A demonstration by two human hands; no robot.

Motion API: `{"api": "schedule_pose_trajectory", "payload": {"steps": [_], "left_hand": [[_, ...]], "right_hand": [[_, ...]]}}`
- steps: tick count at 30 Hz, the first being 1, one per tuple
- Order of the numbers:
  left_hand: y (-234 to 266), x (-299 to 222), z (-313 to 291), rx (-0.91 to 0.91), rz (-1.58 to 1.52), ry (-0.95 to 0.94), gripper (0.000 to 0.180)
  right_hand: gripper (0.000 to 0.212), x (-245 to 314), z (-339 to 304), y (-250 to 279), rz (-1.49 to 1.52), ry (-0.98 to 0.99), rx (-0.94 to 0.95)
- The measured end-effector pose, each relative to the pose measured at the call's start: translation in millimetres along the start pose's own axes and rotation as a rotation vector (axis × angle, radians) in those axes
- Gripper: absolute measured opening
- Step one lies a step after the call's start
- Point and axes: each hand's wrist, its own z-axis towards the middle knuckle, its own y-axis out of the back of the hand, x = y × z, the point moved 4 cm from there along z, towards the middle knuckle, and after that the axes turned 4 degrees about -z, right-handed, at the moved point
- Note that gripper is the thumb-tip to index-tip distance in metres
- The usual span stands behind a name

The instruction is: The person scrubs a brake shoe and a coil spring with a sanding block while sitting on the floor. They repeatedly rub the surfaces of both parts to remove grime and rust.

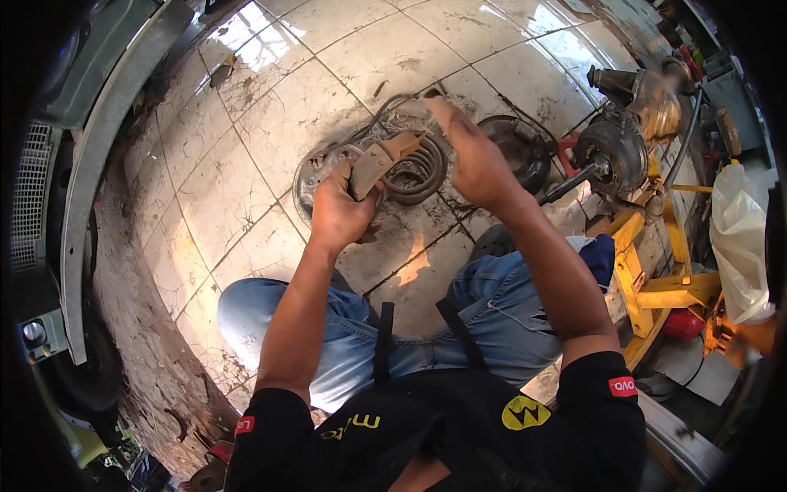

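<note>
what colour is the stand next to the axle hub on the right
Yellow: the stand shows best in the head view, beside the axle hub.

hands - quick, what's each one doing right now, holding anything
Left hand: closed on a curved brake shoe.
Right hand: fingers curled at the top of the round backing plate; what it grips cannot be told.

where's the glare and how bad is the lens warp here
Head view: sun glare whitens the tiled floor at the top; tile lines and the grey bumper bow toward the dark rim; the left hand, right hand and curved brake shoe stay sharp.
</note>
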Motion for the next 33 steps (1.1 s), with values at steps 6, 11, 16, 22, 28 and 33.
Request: {"api": "schedule_pose_trajectory", "payload": {"steps": [6, 11, 16, 22, 28, 33], "left_hand": [[-5.2, -13.3, -8.1, 0.016, 0.157, -0.079, 0.031], [-4.7, -10.6, -4.8, 0.033, 0.139, -0.067, 0.032], [-10.0, -7.3, -4.8, 0.024, 0.215, -0.096, 0.032], [-5.0, 0.9, -1.0, 0.088, -0.116, -0.002, 0.030], [-7.9, -3.2, 0.5, 0.165, -0.584, 0.262, 0.028], [-16.9, -9.7, -13.1, 0.276, -0.772, 0.458, 0.033]], "right_hand": [[0.066, -10.8, -3.5, -24.3, -0.092, -0.057, 0.164], [0.064, -3.1, -7.6, -21.1, -0.054, 0.010, 0.099], [0.056, -3.3, -10.3, -21.9, -0.069, 0.009, 0.102], [0.065, -29.0, -8.6, -12.9, -0.077, -0.254, 0.162], [0.075, -8.2, -2.6, 1.4, -0.058, -0.050, -0.117], [0.076, 0.5, -5.1, -20.9, 0.074, 0.031, -0.084]]}}
